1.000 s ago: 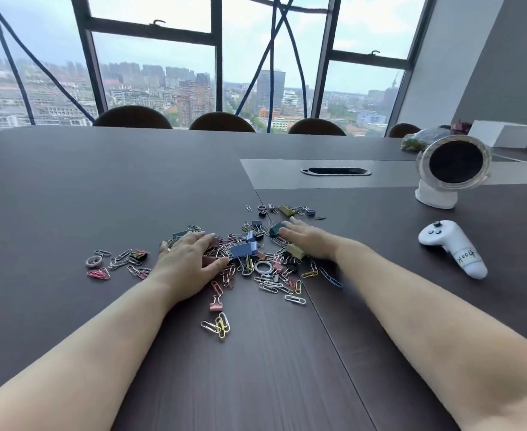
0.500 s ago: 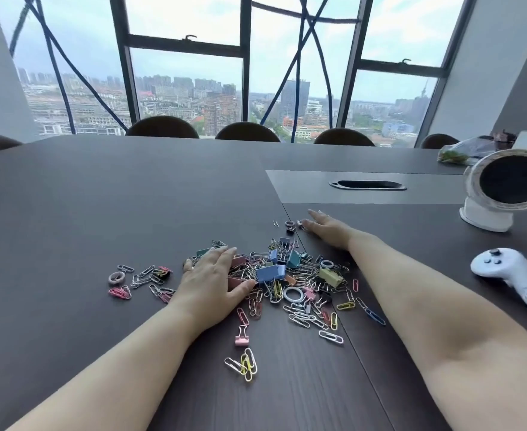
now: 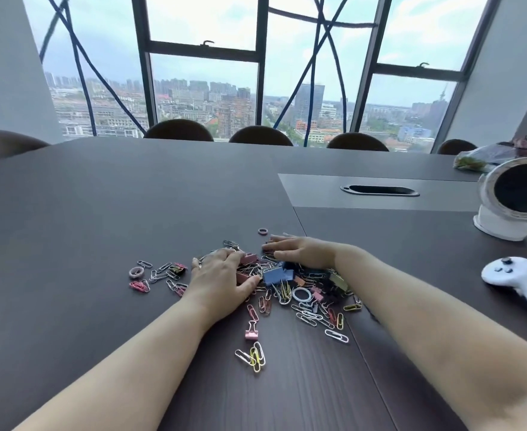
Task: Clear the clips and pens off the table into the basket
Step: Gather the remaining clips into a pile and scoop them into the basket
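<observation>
A heap of coloured paper clips and binder clips (image 3: 299, 290) lies on the dark table (image 3: 100, 213). My left hand (image 3: 221, 278) rests palm down on the heap's left side, fingers spread. My right hand (image 3: 299, 251) lies flat along the heap's far edge, fingers pointing left. A blue binder clip (image 3: 276, 274) sits between the hands. A pink binder clip (image 3: 251, 330) and a few loose paper clips (image 3: 253, 356) lie nearer me. A smaller scatter of clips (image 3: 159, 275) lies left of my left hand. No basket or pens are in view.
A white game controller (image 3: 517, 281) lies at the right. A round white desk fan (image 3: 517, 197) stands behind it. A cable slot (image 3: 380, 190) is set in the table's grey panel. Chair backs (image 3: 260, 135) line the far edge under the windows.
My right hand swept from the heap's right side around its far edge and drew the far clips inward. My left hand stayed on the heap. The camera turned left and tilted up.
</observation>
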Tool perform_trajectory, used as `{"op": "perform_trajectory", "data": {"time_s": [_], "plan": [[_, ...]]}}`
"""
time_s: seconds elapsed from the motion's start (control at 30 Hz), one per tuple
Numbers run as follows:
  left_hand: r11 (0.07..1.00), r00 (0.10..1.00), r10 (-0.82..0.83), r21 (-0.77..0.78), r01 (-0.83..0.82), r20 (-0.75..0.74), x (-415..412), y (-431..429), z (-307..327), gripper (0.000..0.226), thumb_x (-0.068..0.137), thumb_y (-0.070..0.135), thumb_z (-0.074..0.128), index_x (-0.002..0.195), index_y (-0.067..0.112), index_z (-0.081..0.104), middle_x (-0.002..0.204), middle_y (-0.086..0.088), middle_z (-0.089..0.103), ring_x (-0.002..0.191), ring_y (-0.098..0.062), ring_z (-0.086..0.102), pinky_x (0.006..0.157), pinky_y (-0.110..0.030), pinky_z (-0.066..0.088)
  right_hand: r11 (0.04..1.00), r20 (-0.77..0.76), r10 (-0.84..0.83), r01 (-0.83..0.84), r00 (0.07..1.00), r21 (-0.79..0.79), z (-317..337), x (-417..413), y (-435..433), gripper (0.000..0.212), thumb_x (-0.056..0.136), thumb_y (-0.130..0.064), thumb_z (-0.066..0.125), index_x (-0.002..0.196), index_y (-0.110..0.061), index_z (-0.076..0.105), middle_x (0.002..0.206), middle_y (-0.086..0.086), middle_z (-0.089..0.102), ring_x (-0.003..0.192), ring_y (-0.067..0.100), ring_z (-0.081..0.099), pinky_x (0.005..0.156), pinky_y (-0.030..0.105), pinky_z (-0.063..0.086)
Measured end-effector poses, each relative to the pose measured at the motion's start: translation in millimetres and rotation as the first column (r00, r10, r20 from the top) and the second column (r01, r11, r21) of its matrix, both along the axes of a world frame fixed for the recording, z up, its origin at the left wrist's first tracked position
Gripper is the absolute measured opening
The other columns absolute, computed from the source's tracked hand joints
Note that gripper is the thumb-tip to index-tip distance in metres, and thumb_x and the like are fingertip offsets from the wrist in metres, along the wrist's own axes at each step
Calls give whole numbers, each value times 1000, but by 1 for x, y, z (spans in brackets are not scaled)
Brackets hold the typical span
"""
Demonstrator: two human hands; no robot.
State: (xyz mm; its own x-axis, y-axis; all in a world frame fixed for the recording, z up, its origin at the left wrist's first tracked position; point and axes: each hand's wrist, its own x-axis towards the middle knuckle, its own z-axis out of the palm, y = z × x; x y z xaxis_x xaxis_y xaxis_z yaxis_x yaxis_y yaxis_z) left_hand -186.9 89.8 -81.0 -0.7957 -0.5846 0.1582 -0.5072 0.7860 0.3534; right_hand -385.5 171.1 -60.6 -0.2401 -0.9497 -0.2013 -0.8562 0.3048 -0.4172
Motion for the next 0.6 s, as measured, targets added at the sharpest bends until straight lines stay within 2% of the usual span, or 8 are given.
{"op": "perform_trajectory", "data": {"time_s": [0.13,0.23,0.3,0.33,0.4,0.43,0.5,0.6], "plan": [[999,1000,17,-47,-17,-8,4,4,2,55,85,53,47,131,24,43,134,-1,45,131,-22,36,112,-51,23,1000,102,11,-10,995,-7,5,25,37,40,97,-42,36,136,-40,39,155,-10,20,144,10,12,118,35,7],[993,999,-2,-120,8,50,15,10,8,53,83,58,46,124,25,48,127,-1,49,127,-22,39,113,-50,20,974,260,-86,135,962,-180,15,37,71,39,96,-36,43,135,-32,44,152,-8,29,141,9,23,114,27,17],[988,997,5,-157,8,82,22,12,14,55,81,63,45,118,23,49,125,-2,48,128,-23,37,115,-53,14,922,148,-225,259,963,-288,16,38,96,48,90,-48,48,135,-32,43,151,-4,32,141,13,26,113,29,20],[988,997,6,-154,7,83,25,13,18,56,80,63,44,117,21,47,127,-3,46,130,-24,34,115,-55,11,906,69,-302,309,951,-290,14,38,109,65,81,-64,48,137,-33,39,152,-2,31,141,15,25,113,31,19],[991,992,-49,-122,63,116,29,10,21,67,77,68,45,124,21,38,139,-6,34,140,-24,18,114,-59,7,908,-72,-393,374,917,-188,4,39,130,110,49,-94,37,142,-37,26,156,-2,20,145,21,12,118,43,12],[989,978,-113,-79,129,177,31,8,22,80,72,74,46,133,25,29,148,-3,23,144,-23,4,113,-61,5,912,-101,-406,395,908,-110,-2,42,136,119,41,-98,35,143,-41,19,157,-4,12,146,23,4,118,51,8],[971,920,-235,47,233,313,33,4,21,104,57,84,49,142,43,6,156,8,-1,144,-22,-16,110,-64,-2,926,-126,-375,377,919,-5,-10,54,135,111,52,-89,48,144,-43,6,158,-9,0,146,24,-6,116,56,-1],[969,896,-246,76,235,369,31,-1,16,94,64,80,48,140,52,3,157,11,0,145,-24,-13,110,-63,-4,947,-176,-321,317,931,-53,-13,72,112,103,63,-77,56,144,-45,2,158,-7,-4,146,24,-9,115,54,-3]]}}
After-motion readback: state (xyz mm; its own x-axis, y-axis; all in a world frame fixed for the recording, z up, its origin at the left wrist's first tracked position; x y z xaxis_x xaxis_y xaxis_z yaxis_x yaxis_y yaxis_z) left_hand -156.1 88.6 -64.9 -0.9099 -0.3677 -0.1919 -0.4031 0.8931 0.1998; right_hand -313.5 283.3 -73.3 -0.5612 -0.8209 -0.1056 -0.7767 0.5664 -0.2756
